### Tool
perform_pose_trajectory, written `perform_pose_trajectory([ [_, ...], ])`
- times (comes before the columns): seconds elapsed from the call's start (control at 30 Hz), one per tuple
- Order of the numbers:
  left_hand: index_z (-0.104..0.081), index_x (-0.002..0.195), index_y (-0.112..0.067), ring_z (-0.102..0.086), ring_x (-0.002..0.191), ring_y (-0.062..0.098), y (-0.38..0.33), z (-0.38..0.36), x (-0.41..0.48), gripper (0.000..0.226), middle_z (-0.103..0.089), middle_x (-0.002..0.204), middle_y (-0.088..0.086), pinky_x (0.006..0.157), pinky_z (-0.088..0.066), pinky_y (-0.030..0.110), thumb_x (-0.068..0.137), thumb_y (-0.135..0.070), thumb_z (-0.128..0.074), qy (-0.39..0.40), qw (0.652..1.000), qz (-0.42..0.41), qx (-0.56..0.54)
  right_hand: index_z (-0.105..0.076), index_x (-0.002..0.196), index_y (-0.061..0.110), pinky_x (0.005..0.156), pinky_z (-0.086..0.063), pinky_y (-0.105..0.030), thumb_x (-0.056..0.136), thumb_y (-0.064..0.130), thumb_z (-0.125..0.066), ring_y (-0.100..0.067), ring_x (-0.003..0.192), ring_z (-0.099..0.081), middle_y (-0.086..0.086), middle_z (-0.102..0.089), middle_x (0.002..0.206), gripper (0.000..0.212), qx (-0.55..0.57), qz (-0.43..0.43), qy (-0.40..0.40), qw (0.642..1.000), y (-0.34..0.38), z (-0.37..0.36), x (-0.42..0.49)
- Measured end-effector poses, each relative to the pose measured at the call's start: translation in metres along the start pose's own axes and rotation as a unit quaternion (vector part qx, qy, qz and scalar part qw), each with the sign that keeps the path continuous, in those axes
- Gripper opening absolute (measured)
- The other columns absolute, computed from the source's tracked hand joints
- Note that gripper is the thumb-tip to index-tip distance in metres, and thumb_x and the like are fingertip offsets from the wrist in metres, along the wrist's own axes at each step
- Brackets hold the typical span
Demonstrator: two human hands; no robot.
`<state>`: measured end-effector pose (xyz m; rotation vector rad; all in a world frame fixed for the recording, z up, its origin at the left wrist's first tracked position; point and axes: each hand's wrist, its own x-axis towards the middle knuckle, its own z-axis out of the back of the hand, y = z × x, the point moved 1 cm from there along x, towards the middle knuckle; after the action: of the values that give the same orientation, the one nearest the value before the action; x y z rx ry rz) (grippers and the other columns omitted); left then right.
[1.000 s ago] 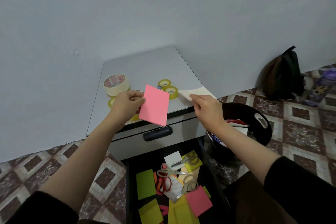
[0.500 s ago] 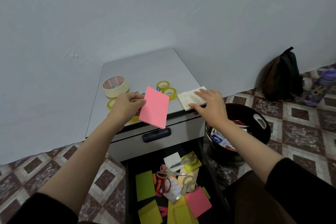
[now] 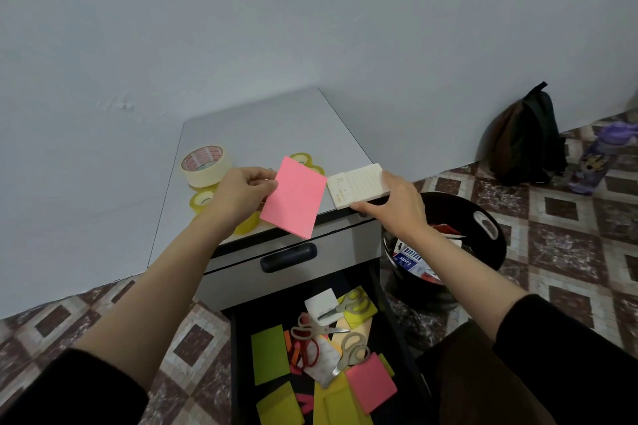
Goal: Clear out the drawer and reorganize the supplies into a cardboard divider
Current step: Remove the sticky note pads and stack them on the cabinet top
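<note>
- The counter (image 3: 262, 128), a grey cabinet top, sat at mid-frame against the pale wall, with its back half bare.
- The left hand (image 3: 241, 195) pinched a pink pad (image 3: 293, 197) by its left edge. The pad was tilted above the counter's front edge and overhung it.
- The right hand (image 3: 397, 203) held a white notepad (image 3: 357, 185) at the counter's front right corner, with the thumb along the near edge and the fingers at the right side.
- The two pads were just beside each other, with their corners almost touching.
- A masking tape roll (image 3: 203, 166) stood at the counter's left edge, with a clear tape roll (image 3: 202, 200) just below it in the frame. More yellowish rolls (image 3: 303, 159) showed behind the pink pad.
- Below the counter's lip, the upper drawer front with its dark handle (image 3: 288, 257) was closed.
- The open drawer (image 3: 266, 307) reached towards the bottom of the frame between the forearms. It held a loose pile: red-handled scissors (image 3: 310, 329), grey-handled scissors (image 3: 352, 348), a green pad (image 3: 270, 354), a second pink pad (image 3: 371, 386) and yellow pads (image 3: 340, 404).
- A black bin (image 3: 497, 235) stood on the patterned tile floor to the right of the cabinet, touching or nearly touching it, with a blue and white box (image 3: 411, 260) among its contents.
- At the far right, well apart, a dark backpack (image 3: 524, 141) leaned on the wall beside a purple bottle (image 3: 597, 162).
</note>
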<state>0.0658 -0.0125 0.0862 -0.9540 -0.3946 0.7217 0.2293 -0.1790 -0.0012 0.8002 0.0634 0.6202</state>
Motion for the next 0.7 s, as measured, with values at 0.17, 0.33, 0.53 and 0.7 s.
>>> perform_pose_trajectory([
  [0.17, -0.068, 0.100, -0.011, -0.047, 0.059, 0.011, -0.016, -0.015, 0.017, 0.017, -0.057, 0.069, -0.001, 0.052, -0.038, 0.017, 0.090, -0.006, -0.055, 0.008, 0.998, -0.044, 0.053, -0.055, 0.123, 0.013, 0.081, -0.041, -0.027, 0.071, 0.045, -0.077, -0.020, 0.111, -0.054, -0.005, -0.061, 0.120, 0.065, 0.108, -0.002, -0.004, 0.994, -0.005, 0.005, 0.001],
  [0.33, -0.070, 0.098, -0.011, -0.057, 0.080, 0.016, -0.042, -0.043, 0.051, 0.017, -0.065, 0.085, 0.007, 0.075, -0.048, 0.027, 0.090, -0.007, -0.057, 0.037, 0.995, -0.057, 0.078, -0.052, 0.131, 0.016, 0.086, -0.043, -0.027, 0.070, 0.042, -0.079, -0.017, 0.107, -0.058, -0.001, -0.062, 0.121, 0.072, 0.180, -0.026, 0.016, 0.983, -0.021, 0.008, 0.003],
  [0.53, -0.070, 0.106, -0.005, -0.058, 0.078, 0.015, -0.051, -0.083, 0.085, 0.020, -0.067, 0.092, 0.010, 0.079, -0.050, 0.029, 0.090, -0.005, -0.057, 0.123, 0.985, -0.050, 0.114, -0.059, 0.125, 0.026, 0.085, -0.051, -0.038, 0.073, 0.037, -0.078, -0.016, 0.093, -0.062, 0.001, -0.069, 0.105, 0.057, 0.190, -0.016, 0.019, 0.981, -0.034, 0.002, 0.009],
  [0.7, -0.069, 0.107, -0.006, -0.059, 0.078, 0.015, -0.049, -0.101, 0.096, 0.021, -0.067, 0.096, 0.009, 0.074, -0.048, 0.024, 0.091, -0.004, -0.056, 0.149, 0.979, -0.041, 0.133, -0.056, 0.129, 0.021, 0.087, -0.052, -0.037, 0.069, 0.037, -0.080, -0.017, 0.095, -0.063, 0.002, -0.068, 0.110, 0.067, 0.226, -0.051, 0.026, 0.972, -0.043, -0.002, 0.013],
])
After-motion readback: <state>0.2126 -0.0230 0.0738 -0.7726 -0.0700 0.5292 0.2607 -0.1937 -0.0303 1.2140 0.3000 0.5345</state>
